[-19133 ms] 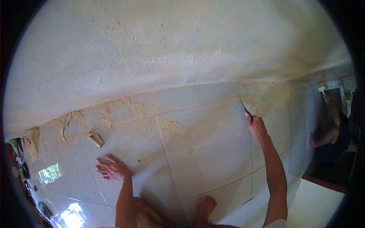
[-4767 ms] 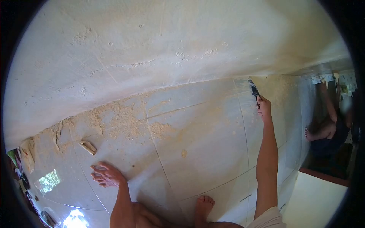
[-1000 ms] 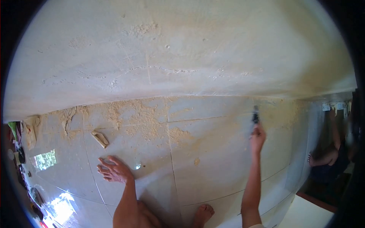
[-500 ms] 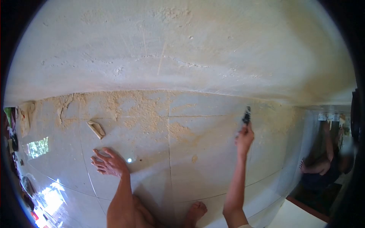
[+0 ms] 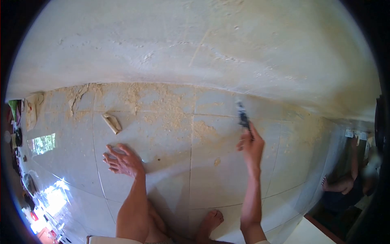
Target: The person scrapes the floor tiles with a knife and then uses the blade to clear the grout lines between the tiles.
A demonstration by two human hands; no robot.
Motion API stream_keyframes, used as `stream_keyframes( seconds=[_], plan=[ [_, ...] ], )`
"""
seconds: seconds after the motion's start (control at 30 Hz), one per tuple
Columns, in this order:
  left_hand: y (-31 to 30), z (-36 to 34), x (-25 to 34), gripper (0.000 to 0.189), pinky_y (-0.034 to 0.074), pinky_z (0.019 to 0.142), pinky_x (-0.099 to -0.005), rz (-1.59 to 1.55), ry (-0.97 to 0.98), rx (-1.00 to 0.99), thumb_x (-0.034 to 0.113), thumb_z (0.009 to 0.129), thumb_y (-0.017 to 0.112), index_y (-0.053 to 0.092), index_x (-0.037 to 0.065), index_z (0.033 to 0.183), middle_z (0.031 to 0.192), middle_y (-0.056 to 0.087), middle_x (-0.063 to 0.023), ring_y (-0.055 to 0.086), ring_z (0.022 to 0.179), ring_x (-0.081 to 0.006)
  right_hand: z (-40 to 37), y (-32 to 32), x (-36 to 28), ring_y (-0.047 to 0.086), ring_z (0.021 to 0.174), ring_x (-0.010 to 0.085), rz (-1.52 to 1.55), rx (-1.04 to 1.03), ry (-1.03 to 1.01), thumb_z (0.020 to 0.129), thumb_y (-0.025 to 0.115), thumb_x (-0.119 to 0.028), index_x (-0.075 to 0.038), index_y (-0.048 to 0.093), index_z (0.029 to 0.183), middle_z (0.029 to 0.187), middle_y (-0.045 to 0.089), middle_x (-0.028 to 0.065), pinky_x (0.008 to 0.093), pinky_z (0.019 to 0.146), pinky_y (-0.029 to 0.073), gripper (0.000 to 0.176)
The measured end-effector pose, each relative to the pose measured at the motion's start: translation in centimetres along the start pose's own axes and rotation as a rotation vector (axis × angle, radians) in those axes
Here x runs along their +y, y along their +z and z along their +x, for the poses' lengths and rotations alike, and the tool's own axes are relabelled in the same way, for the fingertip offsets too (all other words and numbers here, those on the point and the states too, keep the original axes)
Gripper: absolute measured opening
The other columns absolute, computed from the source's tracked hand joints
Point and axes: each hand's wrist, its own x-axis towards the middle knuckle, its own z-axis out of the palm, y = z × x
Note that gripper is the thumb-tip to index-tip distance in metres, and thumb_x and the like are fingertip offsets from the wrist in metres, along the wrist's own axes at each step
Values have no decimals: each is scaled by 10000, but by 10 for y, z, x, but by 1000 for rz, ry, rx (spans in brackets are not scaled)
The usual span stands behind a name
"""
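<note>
My left hand rests on the tiled floor with its fingers spread and nothing in it. Just beyond its fingertips lies a folded piece of brown sandpaper or card. On the right, my right hand grips a dark-handled tool, perhaps a scraper, blurred at its tip. The tip points toward the base of the pale wall. Yellowish crumbs and flakes cover the tiles along the wall, between the tool and the folded piece.
Another person sits at the far right, one arm raised near a wall socket plate. A white surface with a brown edge is at the lower right. Assorted items line the left edge. My bare foot is at the bottom.
My right hand and the tool have moved left along the wall base. The view has shifted slightly; my left hand stays spread on the floor.
</note>
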Motion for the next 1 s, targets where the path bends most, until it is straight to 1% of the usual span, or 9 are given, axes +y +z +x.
stream_keyframes(
  seconds=[0.17,0.27,0.47,0.57,0.67,0.7,0.8,0.93,1.0],
  plan=[
    [4,0,-3,544,223,1068,-567,-29,11,-5,506,958,367,348,230,1427,1451,330,-173,258,1371,-337,9,-96,67,449,501,41,-123,387,-138,969,483,-124,-41,481,1350,719,555,11,232,420,391,390],
    [-1,0,0,551,222,1065,-570,-27,2,-25,515,957,362,349,229,1428,1456,326,-170,261,1370,-330,-4,-127,104,397,490,47,-59,643,63,950,500,-95,-34,507,1328,753,585,23,229,412,347,382],
    [8,0,-5,568,229,1057,-564,-22,10,10,546,957,335,350,231,1429,1448,345,-164,273,1366,-312,-45,-45,132,462,524,81,-409,278,-503,884,552,3,-43,521,1300,712,562,23,251,469,382,420],
    [6,0,-5,576,226,1059,-564,-31,8,-17,557,957,320,346,231,1431,1452,338,-167,260,1373,-324,-62,-18,81,468,579,97,-516,130,-549,850,546,61,-28,506,1314,733,573,40,256,531,406,475],
    [14,1,-8,584,223,1061,-564,10,10,-4,564,957,304,340,231,1434,1459,326,-171,244,1380,-340,-61,-50,97,439,581,84,-445,324,-572,872,511,61,-23,499,1328,730,552,27,233,530,397,463],
    [12,3,-7,584,223,1061,-564,9,12,-5,564,957,304,340,231,1434,1459,326,-171,244,1380,-340,-63,-68,112,539,615,200,-393,330,-385,853,528,68,-35,479,1343,744,557,108,307,572,450,504],
    [9,2,-9,586,218,1059,-574,8,0,-35,565,958,291,327,232,1439,1464,316,-172,234,1384,-349,-72,-98,136,523,606,172,-340,416,-68,851,525,72,-27,483,1340,714,534,92,279,572,437,501],
    [12,0,-10,588,211,1055,-593,-33,25,-37,564,959,287,313,235,1445,1472,300,-173,243,1380,-349,-90,-111,150,415,578,98,-500,254,-513,855,528,71,5,523,1295,673,479,40,232,544,381,444],
    [11,1,-9,588,210,1055,-597,-40,25,-27,565,959,287,313,236,1445,1473,300,-173,248,1378,-348,-95,-128,170,432,571,107,-469,354,-300,877,534,32,7,533,1283,673,477,53,237,538,383,407]
  ],
)
